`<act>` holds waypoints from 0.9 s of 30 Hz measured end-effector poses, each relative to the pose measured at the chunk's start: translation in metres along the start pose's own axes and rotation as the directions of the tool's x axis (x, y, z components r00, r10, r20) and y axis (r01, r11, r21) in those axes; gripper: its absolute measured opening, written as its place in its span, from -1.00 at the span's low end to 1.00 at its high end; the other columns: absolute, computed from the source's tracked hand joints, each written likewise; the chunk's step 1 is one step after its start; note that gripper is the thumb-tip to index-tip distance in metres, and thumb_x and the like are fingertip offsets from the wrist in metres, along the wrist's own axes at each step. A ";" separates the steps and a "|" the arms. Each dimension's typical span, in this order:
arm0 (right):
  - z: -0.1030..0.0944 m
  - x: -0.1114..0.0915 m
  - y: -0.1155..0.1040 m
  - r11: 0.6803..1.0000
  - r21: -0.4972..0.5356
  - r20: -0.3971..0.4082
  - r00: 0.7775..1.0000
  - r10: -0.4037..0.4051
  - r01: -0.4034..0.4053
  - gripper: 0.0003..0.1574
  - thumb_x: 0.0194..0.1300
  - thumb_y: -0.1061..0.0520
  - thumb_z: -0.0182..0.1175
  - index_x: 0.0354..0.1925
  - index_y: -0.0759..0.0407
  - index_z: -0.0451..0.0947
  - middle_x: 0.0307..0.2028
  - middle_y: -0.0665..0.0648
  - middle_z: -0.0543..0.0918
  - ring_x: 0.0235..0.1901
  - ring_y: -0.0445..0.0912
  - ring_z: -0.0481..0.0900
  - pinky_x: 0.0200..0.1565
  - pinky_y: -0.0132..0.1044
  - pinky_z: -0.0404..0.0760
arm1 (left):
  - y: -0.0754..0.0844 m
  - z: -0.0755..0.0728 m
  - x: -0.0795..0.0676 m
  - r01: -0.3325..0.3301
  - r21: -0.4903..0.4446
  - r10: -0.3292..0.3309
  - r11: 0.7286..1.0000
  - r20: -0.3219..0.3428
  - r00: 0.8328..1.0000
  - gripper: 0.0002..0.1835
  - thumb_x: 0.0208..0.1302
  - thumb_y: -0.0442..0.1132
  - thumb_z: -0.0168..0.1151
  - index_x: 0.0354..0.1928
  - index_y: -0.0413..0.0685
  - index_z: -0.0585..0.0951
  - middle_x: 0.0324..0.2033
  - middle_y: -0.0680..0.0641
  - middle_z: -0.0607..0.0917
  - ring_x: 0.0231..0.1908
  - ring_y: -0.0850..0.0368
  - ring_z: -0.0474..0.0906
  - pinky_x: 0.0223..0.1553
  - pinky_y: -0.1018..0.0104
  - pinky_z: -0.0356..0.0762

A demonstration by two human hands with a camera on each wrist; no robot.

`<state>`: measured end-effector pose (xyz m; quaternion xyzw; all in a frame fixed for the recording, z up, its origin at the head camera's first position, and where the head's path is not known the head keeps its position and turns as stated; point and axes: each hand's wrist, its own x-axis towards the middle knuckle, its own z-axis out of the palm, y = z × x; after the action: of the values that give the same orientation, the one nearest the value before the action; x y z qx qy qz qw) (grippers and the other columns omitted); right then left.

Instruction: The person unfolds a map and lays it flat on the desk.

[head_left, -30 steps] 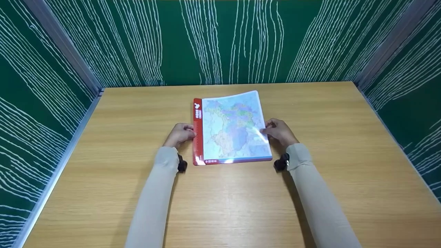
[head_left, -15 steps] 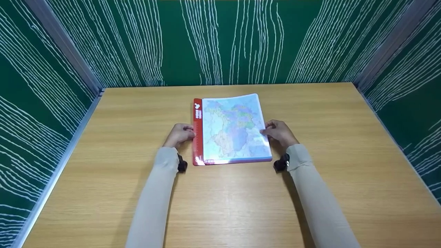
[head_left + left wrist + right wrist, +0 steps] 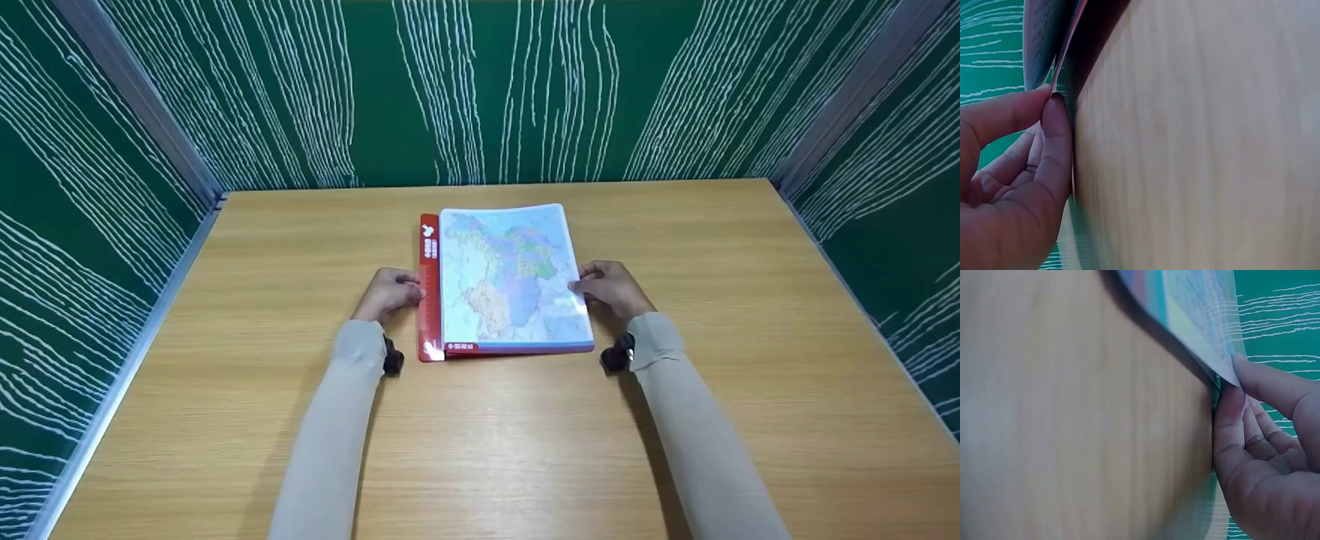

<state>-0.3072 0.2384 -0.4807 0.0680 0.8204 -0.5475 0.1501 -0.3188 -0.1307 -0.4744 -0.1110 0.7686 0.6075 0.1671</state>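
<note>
A glossy map sheet [image 3: 510,277] in pale blue, pink and green lies at the middle of the table, its far edge slightly curved. Along its left side runs a red strip [image 3: 430,292] with white print, partly under the sheet. My left hand [image 3: 390,292] pinches the outer edge of this strip between thumb and forefinger. In the left wrist view, a second layer stands apart above the pinched edge. At the opposite side, my right hand [image 3: 609,287] pinches the sheet's right edge, thumb on top; the right wrist view has that edge bent up from the wooden table [image 3: 1072,405].
Green walls [image 3: 487,90] with white wavy lines enclose the back and both sides, meeting at grey corner posts [image 3: 150,97]. Black wrist cameras [image 3: 617,354] sit at the cuffs of both light sleeves [image 3: 330,442].
The map sheet's left part has come up and right over the red strip, its far left corner now rounded and separate. The far right corner has dropped. Both hands have drawn slightly apart, still pinching.
</note>
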 end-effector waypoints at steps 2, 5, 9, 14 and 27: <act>0.000 0.000 0.001 1.000 -0.005 -0.004 1.000 0.004 -0.004 -0.70 0.28 0.16 0.25 -0.11 0.27 0.41 -0.31 0.05 0.53 -0.39 -0.18 0.51 -0.33 -0.39 0.54 | 0.000 -0.001 -0.001 0.000 0.006 0.000 1.000 -0.003 1.000 -0.64 0.16 -0.57 0.17 0.04 -0.36 0.54 -0.33 -0.09 0.59 -0.40 0.21 0.57 -0.31 0.41 0.62; -0.001 0.001 0.002 1.000 -0.010 -0.004 1.000 0.012 -0.012 -0.70 0.27 0.16 0.25 -0.11 0.27 0.42 -0.32 0.04 0.55 -0.39 -0.18 0.52 -0.33 -0.38 0.55 | 0.000 -0.002 -0.002 0.000 0.015 0.000 1.000 -0.014 1.000 -0.65 0.14 -0.57 0.19 0.02 -0.36 0.56 -0.35 -0.08 0.61 -0.41 0.22 0.58 -0.31 0.43 0.62; -0.002 0.002 0.003 1.000 -0.001 -0.005 1.000 0.017 -0.017 -0.70 0.26 0.17 0.26 -0.10 0.27 0.43 -0.32 0.04 0.56 -0.38 -0.19 0.55 -0.31 -0.39 0.58 | 0.000 -0.004 -0.003 0.004 0.021 -0.003 1.000 -0.031 1.000 -0.65 0.13 -0.58 0.19 0.00 -0.36 0.58 -0.34 -0.08 0.61 -0.43 0.22 0.57 -0.33 0.44 0.61; -0.003 0.002 0.003 1.000 0.009 -0.011 1.000 0.004 -0.004 -0.68 0.25 0.20 0.26 -0.08 0.30 0.44 -0.28 0.06 0.57 -0.35 -0.19 0.57 -0.26 -0.40 0.60 | 0.001 -0.006 -0.004 0.018 0.051 -0.016 0.999 -0.044 0.999 -0.65 0.16 -0.55 0.18 0.02 -0.34 0.58 -0.25 -0.13 0.61 -0.41 0.21 0.57 -0.33 0.44 0.61; -0.007 0.003 0.007 1.000 0.019 -0.018 1.000 -0.013 0.014 -0.74 0.22 0.20 0.28 -0.20 0.30 0.43 -0.43 -0.07 0.59 -0.41 -0.25 0.58 -0.31 -0.46 0.57 | -0.003 -0.016 -0.005 -0.018 0.106 0.022 0.994 -0.037 0.999 -0.62 0.15 -0.50 0.18 0.06 -0.37 0.55 -0.07 -0.23 0.61 -0.29 0.15 0.57 -0.25 0.40 0.60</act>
<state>-0.3096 0.2473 -0.4855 0.0687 0.8169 -0.5557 0.1384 -0.3145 -0.1469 -0.4722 -0.1060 0.8037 0.5653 0.1522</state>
